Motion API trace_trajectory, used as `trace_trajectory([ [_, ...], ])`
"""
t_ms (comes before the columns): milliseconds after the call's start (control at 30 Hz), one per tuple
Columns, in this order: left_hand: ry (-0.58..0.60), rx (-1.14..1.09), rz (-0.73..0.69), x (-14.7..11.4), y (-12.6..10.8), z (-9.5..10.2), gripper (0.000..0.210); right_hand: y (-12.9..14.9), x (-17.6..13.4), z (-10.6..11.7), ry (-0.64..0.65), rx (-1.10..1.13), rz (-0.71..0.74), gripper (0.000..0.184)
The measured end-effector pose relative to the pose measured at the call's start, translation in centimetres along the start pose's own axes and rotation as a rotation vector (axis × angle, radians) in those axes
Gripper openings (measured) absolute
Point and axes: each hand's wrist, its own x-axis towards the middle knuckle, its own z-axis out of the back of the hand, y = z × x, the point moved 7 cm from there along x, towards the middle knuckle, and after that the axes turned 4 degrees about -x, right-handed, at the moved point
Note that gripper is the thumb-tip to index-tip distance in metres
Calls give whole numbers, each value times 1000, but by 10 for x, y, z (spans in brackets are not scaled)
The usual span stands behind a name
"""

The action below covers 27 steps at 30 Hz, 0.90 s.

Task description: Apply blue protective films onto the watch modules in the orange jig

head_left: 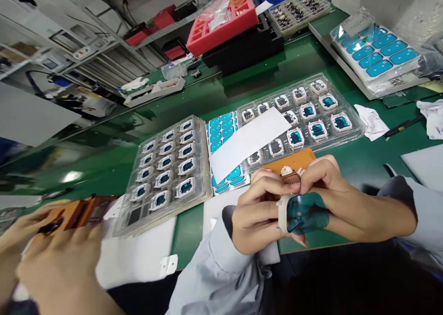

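My left hand (256,208) is closed around a small whitish frame (283,213) that looks like a watch case, held above the table's front edge. From the frame a glossy teal film (308,211) extends to the right, lying across the fingers of my right hand (341,199). My right thumb and index finger are pinched together near the frame's upper edge, close to my left fingertips; what lies between them is hidden. Just behind both hands rests an orange fixture block (290,161) with a small white part (286,170) on it.
Clear trays of white frames stand left (164,167) and behind (308,116). Between them, a white paper (251,142) covers part of a stack of teal film sheets (221,130). At left, another person's hands (65,259) hold an orange fixture (69,215). A pen (404,126) lies right.
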Motion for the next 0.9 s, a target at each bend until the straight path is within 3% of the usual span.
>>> trace_trajectory([
  [133,-8,-18,6,-3,1,2,26,-2,-1,5,13,-3,-49,6],
  [367,-16,-54,20,-2,3,3,30,2,5,25,-76,108,-82,10],
  [500,-7,-103,51,-1,5,2,28,5,8,36,-139,64,-51,16],
  [700,25,-141,99,0,5,0,26,6,7,33,-110,210,-38,15],
  [800,74,-180,127,1,6,-3,25,3,0,36,-220,271,-58,11],
  [900,68,-311,211,0,11,-4,29,-6,-8,45,-404,280,-142,19],
])
